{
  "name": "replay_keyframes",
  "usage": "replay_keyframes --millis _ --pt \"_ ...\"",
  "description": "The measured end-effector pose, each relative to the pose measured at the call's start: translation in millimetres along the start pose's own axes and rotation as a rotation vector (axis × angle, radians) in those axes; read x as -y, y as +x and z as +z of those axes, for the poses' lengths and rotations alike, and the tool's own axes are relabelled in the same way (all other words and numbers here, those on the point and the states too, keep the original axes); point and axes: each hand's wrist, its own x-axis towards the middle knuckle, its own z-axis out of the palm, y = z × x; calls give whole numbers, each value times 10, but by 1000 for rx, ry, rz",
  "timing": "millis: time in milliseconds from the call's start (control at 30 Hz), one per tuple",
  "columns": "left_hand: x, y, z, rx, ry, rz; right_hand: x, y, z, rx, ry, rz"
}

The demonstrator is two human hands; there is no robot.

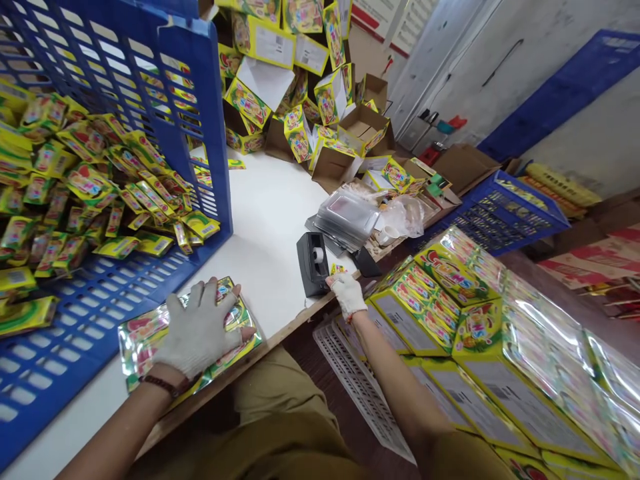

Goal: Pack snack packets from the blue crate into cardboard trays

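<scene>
My left hand (197,330), in a white knit glove, lies flat with fingers spread on a shiny wrapped bundle of yellow-green packets (141,337) at the near edge of the white table (265,220). My right hand (346,293), also gloved, is closed at the black tape dispenser (313,263), pinching something small at its front that I cannot make out. A small yellow packet (338,269) shows just above its knuckles.
A blue crate (200,100) lies tipped on the left, spilling several yellow-green packets (90,187). Open cartons (330,167) pile up at the back. Clear bags (347,217) lie beside the dispenser. Wrapped yellow boxes (465,313) stack at the right, a blue crate (505,210) beyond.
</scene>
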Motion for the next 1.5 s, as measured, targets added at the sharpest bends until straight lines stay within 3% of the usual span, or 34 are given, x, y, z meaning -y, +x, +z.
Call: replay_keyframes --millis 133,200,333,433,567,633,733,833,967,1067,1267,1500 --pt "-13 -1 -24 1 5 4 -15 -256 -66 -104 41 11" --pt "-19 -3 -22 -5 -7 4 -68 -379 -63 -93 151 50" --pt "-19 -2 -1 -25 -41 4 -191 -488 70 38 329 138" --pt "-16 1 -3 -9 -27 0 -288 -486 152 109 298 155" --pt "-22 -6 -30 13 -20 -22 -313 -500 57 299 209 134" --pt "-26 -12 -48 14 -33 -24 -178 -477 -11 455 202 61" --pt "-31 -19 -82 16 -61 -23 259 -339 39 833 267 -205" --pt "-38 -27 -119 29 -70 -26 794 -110 322 1133 237 -429" --pt "-43 -37 -154 42 -74 -21 1221 166 780 1332 142 -497" --pt "-37 -40 -151 32 -80 -11 1272 293 987 1377 63 -421" --pt "-37 -46 -108 7 -56 -68 1097 375 1189 1364 65 -290" --pt "-33 -17 -100 -25 -94 -48 792 90 1372 1308 122 -98"
